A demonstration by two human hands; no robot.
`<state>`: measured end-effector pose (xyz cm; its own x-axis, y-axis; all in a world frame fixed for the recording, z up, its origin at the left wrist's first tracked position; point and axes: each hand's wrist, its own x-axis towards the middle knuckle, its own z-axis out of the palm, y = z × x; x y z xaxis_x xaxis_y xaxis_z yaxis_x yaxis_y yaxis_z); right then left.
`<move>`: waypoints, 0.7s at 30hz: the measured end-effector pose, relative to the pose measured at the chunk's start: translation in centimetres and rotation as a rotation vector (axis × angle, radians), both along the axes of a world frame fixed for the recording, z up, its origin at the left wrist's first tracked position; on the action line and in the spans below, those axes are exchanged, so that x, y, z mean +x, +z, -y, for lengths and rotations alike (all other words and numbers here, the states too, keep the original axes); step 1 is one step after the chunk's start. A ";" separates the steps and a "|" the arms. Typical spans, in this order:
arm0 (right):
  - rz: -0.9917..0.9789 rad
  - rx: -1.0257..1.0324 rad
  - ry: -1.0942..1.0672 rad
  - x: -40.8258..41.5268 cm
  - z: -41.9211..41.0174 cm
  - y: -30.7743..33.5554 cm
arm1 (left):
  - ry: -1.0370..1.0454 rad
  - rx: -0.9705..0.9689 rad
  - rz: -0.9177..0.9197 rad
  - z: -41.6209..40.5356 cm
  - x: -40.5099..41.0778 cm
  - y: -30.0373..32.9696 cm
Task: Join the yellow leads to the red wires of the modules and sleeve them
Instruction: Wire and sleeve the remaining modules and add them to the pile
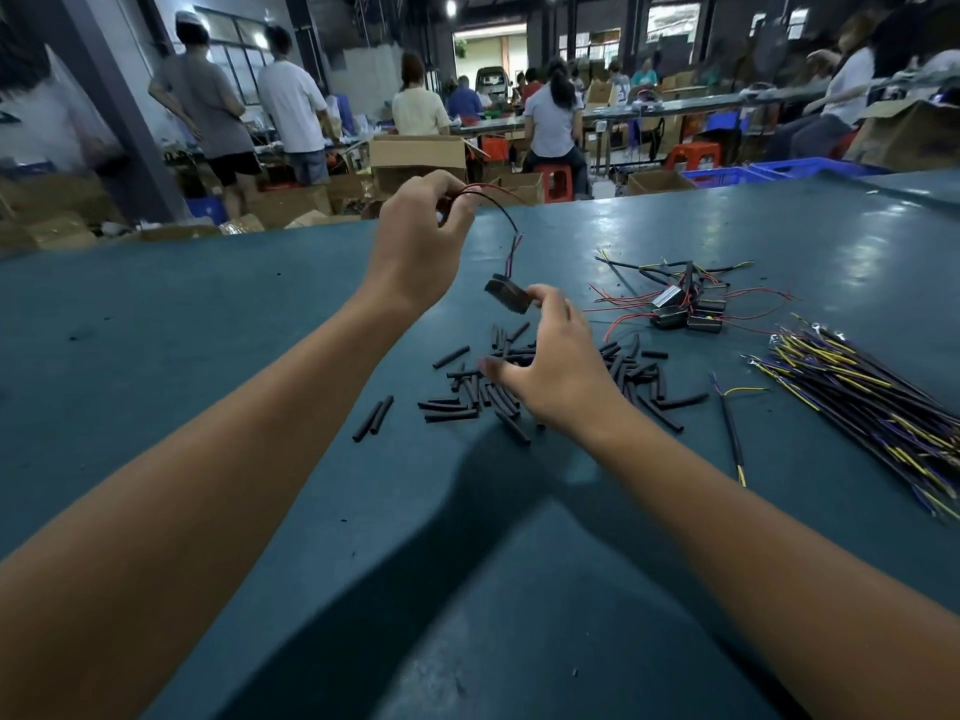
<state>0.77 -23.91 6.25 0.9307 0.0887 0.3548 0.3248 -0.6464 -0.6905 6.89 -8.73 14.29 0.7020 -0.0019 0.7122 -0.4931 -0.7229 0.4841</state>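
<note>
Head view: your left hand pinches the wires, so the module dangles above the table. Your right hand hovers spread and empty over the sleeves. The swinging module could tug its red wire free, or your fingers could scatter the sleeves.

On the counter we take the heap of sleeves as our landmark. Behind it and to the right we find the cluster of modules; farther right lies the bundle of leads, with one single lead between bundle and heap. Two sleeves lie apart to its left.
</note>
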 end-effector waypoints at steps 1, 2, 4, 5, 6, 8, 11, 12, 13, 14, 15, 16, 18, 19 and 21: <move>0.030 -0.001 -0.010 -0.1 0.3 0.0 | -0.051 -0.029 -0.006 0.3 -1.1 0.1; 0.067 -0.002 -0.019 -0.3 0.7 0.1 | -0.100 -0.065 -0.026 0.5 -2.2 0.1; 0.169 -0.037 -0.028 -0.6 1.7 0.3 | -0.192 -0.139 -0.101 0.6 -4.3 -0.2; 0.215 -0.066 -0.021 -0.8 2.3 0.4 | -0.228 -0.179 -0.148 0.4 -5.2 -0.5; 0.249 -0.101 -0.007 -1.0 2.8 0.5 | -0.261 -0.228 -0.208 0.2 -6.1 -0.9; 0.297 -0.178 0.041 -1.9 3.8 0.5 | -0.347 -0.342 -0.354 -0.6 -7.9 -2.1; 0.374 -0.256 0.150 -3.5 5.1 -0.1 | -0.430 -0.336 -0.484 -2.1 -10.4 -4.2; 0.384 -0.258 0.183 -4.0 5.5 -0.4 | -0.426 -0.291 -0.492 -2.6 -11.0 -4.9; 0.376 -0.239 0.203 -4.4 5.9 -0.7 | -0.419 -0.262 -0.495 -3.0 -11.5 -5.7; 0.355 -0.208 0.210 -4.8 6.2 -0.9 | -0.416 -0.261 -0.494 -3.2 -11.7 -6.4; 0.332 -0.181 0.208 -5.0 6.5 -1.1 | -0.419 -0.281 -0.494 -3.4 -11.9 -7.0; 0.320 -0.169 0.202 -5.1 6.7 -1.2 | -0.421 -0.311 -0.493 -3.4 -12.0 -7.6; 0.334 -0.180 0.184 -5.1 6.9 -1.4 | -0.425 -0.345 -0.488 -3.4 -12.1 -8.3; 0.347 -0.178 0.175 -5.1 6.9 -1.4 | -0.438 -0.344 -0.489 -3.4 -12.2 -8.6; 0.354 -0.163 0.174 -5.0 7.0 -1.4 | -0.471 -0.316 -0.507 -3.4 -12.2 -8.7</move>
